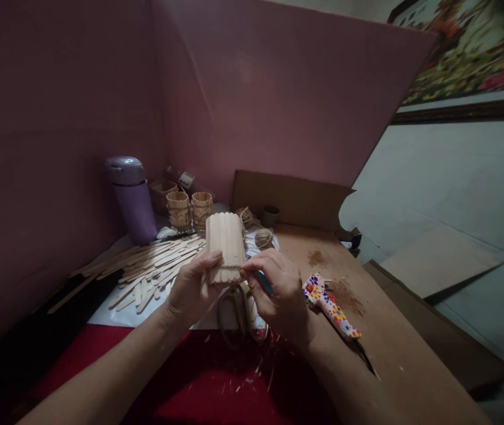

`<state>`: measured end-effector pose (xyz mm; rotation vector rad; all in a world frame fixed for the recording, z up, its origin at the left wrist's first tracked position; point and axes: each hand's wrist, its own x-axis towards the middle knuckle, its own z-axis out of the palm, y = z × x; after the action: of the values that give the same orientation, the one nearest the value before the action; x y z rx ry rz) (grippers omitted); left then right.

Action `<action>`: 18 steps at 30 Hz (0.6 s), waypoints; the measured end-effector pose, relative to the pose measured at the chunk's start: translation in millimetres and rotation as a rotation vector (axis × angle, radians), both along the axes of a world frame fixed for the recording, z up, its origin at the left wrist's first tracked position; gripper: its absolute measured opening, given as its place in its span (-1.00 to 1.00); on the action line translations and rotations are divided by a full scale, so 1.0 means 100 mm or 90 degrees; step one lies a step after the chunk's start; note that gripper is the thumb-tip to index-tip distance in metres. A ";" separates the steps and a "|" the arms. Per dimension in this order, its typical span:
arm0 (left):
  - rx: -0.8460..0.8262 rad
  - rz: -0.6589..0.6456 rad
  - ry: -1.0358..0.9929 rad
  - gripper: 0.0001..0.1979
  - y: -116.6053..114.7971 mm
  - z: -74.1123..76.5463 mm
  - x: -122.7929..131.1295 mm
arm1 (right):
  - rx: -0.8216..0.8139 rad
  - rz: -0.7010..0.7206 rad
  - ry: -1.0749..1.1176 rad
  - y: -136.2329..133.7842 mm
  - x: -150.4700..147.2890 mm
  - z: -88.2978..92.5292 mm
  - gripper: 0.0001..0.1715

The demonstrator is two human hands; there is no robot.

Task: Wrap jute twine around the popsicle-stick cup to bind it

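My left hand (195,281) grips a cup made of wooden craft sticks (226,239), thumb on its near side. The cup is tilted, and a thin braided band (228,267) crosses it close to its lower end. My right hand (277,287) is closed, its fingertips pinching at the right end of that band. A slim blue tool (264,282) shows between its fingers; its tip is hidden, so its kind is unclear. Just below the cup lies a pair of scissors (233,321), partly covered by my hands. A ball of twine (263,238) sits behind my right hand.
Loose craft sticks (154,268) spread over white paper on the left. Two finished stick cups (179,211) stand behind them, beside a purple bottle (133,203). A flower-patterned glue gun (330,306) lies on the brown board (393,354) at right. Wood scraps litter the red cloth (198,378).
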<state>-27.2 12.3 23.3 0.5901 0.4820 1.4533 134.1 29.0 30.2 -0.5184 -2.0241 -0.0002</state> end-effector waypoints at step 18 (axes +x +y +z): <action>-0.089 -0.013 -0.038 -0.78 0.02 0.01 0.01 | -0.093 -0.034 0.030 0.00 -0.08 -0.11 -0.93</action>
<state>-26.3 14.3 24.2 0.4383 0.5250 1.4012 126.2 29.3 19.0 -0.6580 -1.9724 0.1271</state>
